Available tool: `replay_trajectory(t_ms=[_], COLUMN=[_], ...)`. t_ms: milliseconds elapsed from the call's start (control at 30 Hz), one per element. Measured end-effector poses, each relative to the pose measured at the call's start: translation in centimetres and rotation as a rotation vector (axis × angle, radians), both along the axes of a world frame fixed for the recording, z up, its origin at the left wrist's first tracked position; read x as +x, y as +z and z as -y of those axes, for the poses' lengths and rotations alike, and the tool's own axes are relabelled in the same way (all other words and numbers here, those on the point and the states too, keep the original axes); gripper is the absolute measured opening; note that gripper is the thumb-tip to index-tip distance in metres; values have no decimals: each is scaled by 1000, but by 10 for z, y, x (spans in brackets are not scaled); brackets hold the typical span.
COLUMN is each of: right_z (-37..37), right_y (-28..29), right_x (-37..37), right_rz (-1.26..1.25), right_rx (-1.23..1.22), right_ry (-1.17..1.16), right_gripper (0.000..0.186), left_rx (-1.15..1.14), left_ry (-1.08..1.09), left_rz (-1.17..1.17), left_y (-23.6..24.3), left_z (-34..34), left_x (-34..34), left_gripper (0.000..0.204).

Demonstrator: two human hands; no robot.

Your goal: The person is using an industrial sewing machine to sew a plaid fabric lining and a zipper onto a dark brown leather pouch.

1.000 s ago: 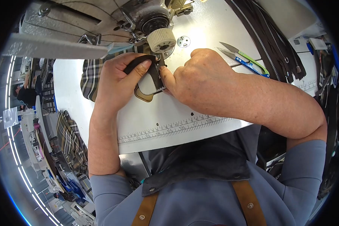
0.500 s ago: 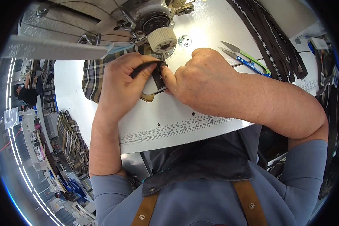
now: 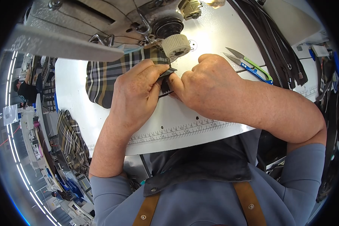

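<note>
Just in front of the sewing machine head (image 3: 173,47), my left hand (image 3: 136,90) is closed, pinching the dark edge of a short zipper piece (image 3: 165,85) and fabric. My right hand (image 3: 202,86) is curled beside it, its thumb pressed on the same dark piece; the exact grip underneath is hidden. Plaid fabric (image 3: 105,79) in grey, tan and white lies under and left of my left hand. To the upper right of my right hand, thread snips (image 3: 248,66) with green and blue handles rest on the white table (image 3: 169,143).
Several long brown zippers (image 3: 265,41) lie at the back right. A printed ruler (image 3: 184,132) runs along the front edge. More plaid cloth (image 3: 71,139) hangs off the table's left side. A person (image 3: 24,90) in a dark top is at a station far left, among other machines.
My left hand has shifted right and down, folding over the dark zipper piece, so more plaid fabric shows. My right hand has moved slightly down and right, still at the piece.
</note>
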State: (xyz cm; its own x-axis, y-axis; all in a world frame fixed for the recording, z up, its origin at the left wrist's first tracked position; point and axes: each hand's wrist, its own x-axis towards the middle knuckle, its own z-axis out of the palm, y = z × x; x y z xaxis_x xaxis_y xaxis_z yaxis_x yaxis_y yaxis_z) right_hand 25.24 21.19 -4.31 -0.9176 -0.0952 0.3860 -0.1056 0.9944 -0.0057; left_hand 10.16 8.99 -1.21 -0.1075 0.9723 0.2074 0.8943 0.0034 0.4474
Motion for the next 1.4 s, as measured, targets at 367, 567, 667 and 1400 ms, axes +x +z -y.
replay_trajectory(t_ms=[367, 567, 667, 1400], right_z=[0, -3, -3, -4], right_y=[4, 4, 3, 3], right_x=[-2, -6, -6, -1], right_rz=[-17, -30, -55, 28], right_rx=[-65, -60, -74, -61], right_ry=[-16, -55, -78, -27], right_gripper=[9, 8, 9, 16], left_rx=[39, 72, 100, -127], left_ry=[19, 54, 71, 244], left_rz=[27, 57, 87, 800], left_y=[-3, -9, -11, -8], left_z=[0, -5, -8, -15], left_x=[-2, -5, -7, -34], left_gripper=[30, 25, 21, 26])
